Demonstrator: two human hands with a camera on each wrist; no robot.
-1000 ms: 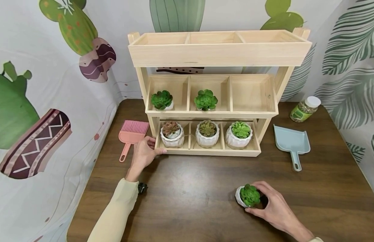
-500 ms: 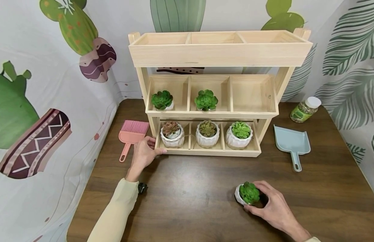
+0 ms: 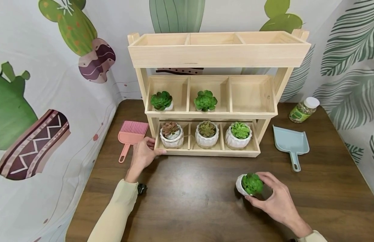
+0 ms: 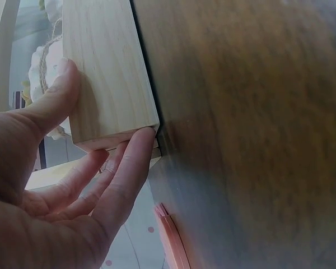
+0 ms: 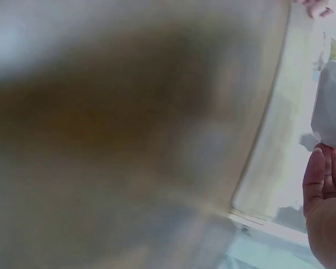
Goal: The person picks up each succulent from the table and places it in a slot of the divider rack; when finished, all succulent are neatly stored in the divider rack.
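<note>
My right hand (image 3: 276,198) holds a small potted succulent (image 3: 251,184), thumb and fingers on either side of its white pot, over the front right of the table. In the right wrist view the white pot (image 5: 331,103) shows at the right edge, fingers against it. My left hand (image 3: 143,154) grips the bottom left corner of a three-tier wooden plant stand (image 3: 218,55). The left wrist view shows that thumb on the front board (image 4: 109,73) and the fingertips at its end. Two green succulents (image 3: 161,100) sit in the middle tier's left and centre compartments.
Three succulents in white ribbed pots (image 3: 206,141) fill the bottom tier. Left of the stand lies a pink brush (image 3: 131,136); a light blue dustpan (image 3: 291,141) and a white-lidded jar (image 3: 303,110) are at the right. Printed cloth hangs behind the table (image 3: 187,215).
My right hand has moved a little forward, toward the stand, carrying the potted succulent. My left hand keeps its place on the stand's corner.
</note>
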